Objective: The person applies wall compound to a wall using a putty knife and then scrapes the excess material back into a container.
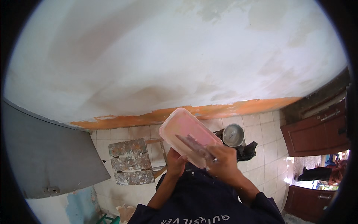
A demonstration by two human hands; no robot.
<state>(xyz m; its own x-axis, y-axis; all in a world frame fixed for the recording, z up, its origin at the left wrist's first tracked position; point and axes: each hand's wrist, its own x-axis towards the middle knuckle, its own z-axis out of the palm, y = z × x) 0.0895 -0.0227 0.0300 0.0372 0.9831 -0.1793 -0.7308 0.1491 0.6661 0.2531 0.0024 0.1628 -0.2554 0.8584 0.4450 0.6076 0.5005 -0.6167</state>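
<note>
My left hand (175, 161) grips a pink tub (188, 135) held before the white wall (179, 56); my right hand (223, 162) clamps a scraper (194, 143) inside it, above a spattered stool (130, 160).

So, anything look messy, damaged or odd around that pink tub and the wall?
Yes: the wall is blotchy, its orange band ragged. The wooden stool is paint-splattered. The pink tub, in the left hand, sits tilted; the right hand holds a tool inside.

Shallow rectangular pink plastic container (188, 134), tilted, held from below by the left hand (175, 162); flat metal blade (194, 143) lies inside it, gripped by the right hand (223, 162).
</note>
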